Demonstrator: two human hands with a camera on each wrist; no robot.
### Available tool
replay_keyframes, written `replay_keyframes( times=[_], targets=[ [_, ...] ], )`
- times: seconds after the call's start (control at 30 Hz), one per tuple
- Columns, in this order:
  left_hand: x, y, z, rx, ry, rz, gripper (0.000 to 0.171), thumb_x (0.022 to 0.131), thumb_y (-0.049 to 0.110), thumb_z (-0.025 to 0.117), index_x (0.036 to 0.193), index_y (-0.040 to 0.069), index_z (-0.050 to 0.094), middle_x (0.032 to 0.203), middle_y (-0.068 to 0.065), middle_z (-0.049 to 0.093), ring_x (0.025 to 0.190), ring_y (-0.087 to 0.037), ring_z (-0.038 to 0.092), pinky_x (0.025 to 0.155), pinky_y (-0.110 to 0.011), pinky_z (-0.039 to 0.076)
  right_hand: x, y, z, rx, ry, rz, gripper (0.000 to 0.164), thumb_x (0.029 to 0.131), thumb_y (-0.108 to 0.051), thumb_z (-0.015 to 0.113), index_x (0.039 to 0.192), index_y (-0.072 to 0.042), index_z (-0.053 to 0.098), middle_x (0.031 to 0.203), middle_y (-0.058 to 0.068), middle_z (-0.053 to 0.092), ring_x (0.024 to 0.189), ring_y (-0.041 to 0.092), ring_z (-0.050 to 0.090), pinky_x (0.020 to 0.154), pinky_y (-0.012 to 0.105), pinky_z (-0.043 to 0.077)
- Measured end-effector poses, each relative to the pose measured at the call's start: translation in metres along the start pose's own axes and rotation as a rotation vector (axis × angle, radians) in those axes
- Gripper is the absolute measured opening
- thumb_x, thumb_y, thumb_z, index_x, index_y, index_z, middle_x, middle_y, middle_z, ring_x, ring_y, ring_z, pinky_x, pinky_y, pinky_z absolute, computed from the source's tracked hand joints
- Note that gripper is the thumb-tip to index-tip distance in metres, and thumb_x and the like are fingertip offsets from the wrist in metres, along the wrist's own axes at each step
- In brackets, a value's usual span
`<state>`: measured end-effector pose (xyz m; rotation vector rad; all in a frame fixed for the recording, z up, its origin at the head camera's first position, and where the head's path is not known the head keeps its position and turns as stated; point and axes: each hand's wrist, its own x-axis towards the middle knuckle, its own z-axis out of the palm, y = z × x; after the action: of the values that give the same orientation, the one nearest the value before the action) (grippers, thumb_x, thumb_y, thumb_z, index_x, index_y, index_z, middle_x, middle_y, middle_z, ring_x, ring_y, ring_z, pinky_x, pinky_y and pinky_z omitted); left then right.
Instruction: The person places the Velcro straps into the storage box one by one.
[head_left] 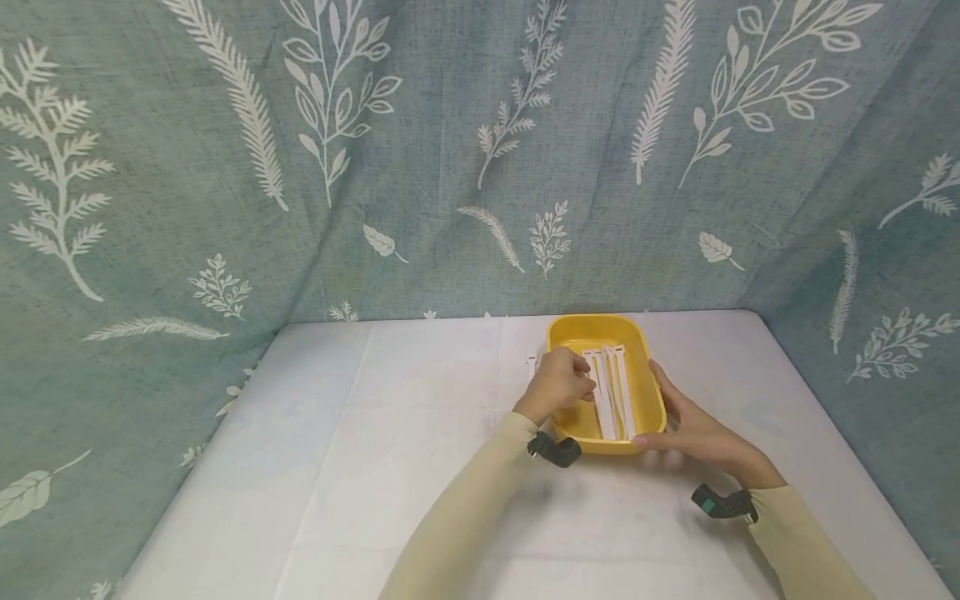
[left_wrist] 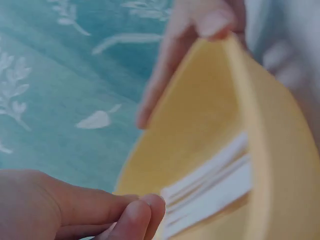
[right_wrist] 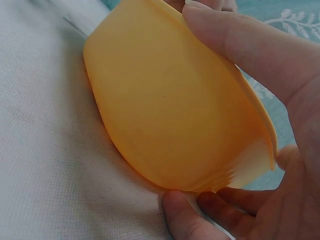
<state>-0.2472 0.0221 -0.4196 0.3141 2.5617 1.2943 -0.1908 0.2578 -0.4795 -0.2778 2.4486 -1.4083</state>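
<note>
A yellow plastic tray (head_left: pixel 603 448) with rounded corners stands toward the back of the table. Several flat white strips with square looped heads, like cable ties (head_left: pixel 621 392), lie side by side in it. My left hand (head_left: pixel 558 385) reaches over the tray's left side, fingers curled and tips pressed together right at the leftmost strips. I cannot tell whether a strip is between those fingertips (left_wrist: pixel 150 202). My right hand (head_left: pixel 693 437) grips the tray's near right corner, its thumb (right_wrist: pixel 220 30) at the rim and its other fingers along the outer wall.
Another white strip (head_left: pixel 532 362) shows left of the tray, partly hidden behind my left hand. A white cloth (head_left: pixel 405 442) covers the table. Blue-green leaf-patterned fabric (head_left: pixel 435 167) hangs behind it and at both sides.
</note>
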Motion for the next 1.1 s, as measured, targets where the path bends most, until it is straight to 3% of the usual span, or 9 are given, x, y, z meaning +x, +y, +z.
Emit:
replay_keyframes(
  times=[0.27,0.57,0.73,0.93,1.1],
  targets=[
    [-0.016,-0.009,-0.038,-0.121,0.04,0.052,0.031,0.094,0.006,0.073,0.124,-0.004,0.071,0.095,-0.012,0.075,0.076,-0.016,0.078,0.077,-0.032,0.066,-0.001,-0.001,0.0,-0.013,0.005,0.001,0.131,0.083,-0.036,0.086,0.164,-0.03,-0.016,0.176,0.011,-0.005,0.159,0.052,0.001,0.119,0.081,0.009],
    [-0.027,-0.034,-0.071,-0.246,0.159,0.054,0.03,0.094,0.006,0.072,0.123,-0.002,0.072,0.1,-0.016,0.076,0.075,-0.013,0.076,0.077,-0.033,0.066,0.0,0.001,0.0,-0.007,0.009,-0.015,0.131,0.082,-0.034,0.087,0.164,-0.032,-0.016,0.176,0.01,-0.006,0.159,0.053,0.0,0.116,0.083,0.008],
    [-0.031,-0.047,-0.077,-0.316,0.202,0.059,0.028,0.093,0.006,0.072,0.12,-0.002,0.073,0.099,-0.017,0.076,0.075,-0.012,0.075,0.076,-0.031,0.066,0.001,0.001,-0.001,-0.003,0.007,-0.023,0.131,0.083,-0.032,0.086,0.164,-0.031,-0.016,0.176,0.011,-0.007,0.159,0.052,-0.001,0.117,0.083,0.008],
    [-0.033,-0.063,-0.074,-0.373,0.246,0.038,0.027,0.092,0.004,0.072,0.117,-0.004,0.074,0.097,-0.019,0.076,0.072,-0.011,0.074,0.071,-0.028,0.065,0.001,0.0,-0.001,-0.01,0.009,-0.015,0.13,0.083,-0.033,0.086,0.164,-0.032,-0.016,0.176,0.01,-0.006,0.159,0.052,-0.001,0.116,0.084,0.008],
    [-0.032,-0.073,-0.072,-0.368,0.277,0.039,0.025,0.092,0.005,0.072,0.116,-0.004,0.075,0.098,-0.02,0.077,0.073,-0.012,0.074,0.071,-0.028,0.065,-0.001,-0.001,-0.001,0.0,0.005,-0.029,0.13,0.083,-0.03,0.086,0.164,-0.03,-0.015,0.176,0.009,-0.008,0.159,0.051,-0.003,0.117,0.083,0.007]
  ],
)
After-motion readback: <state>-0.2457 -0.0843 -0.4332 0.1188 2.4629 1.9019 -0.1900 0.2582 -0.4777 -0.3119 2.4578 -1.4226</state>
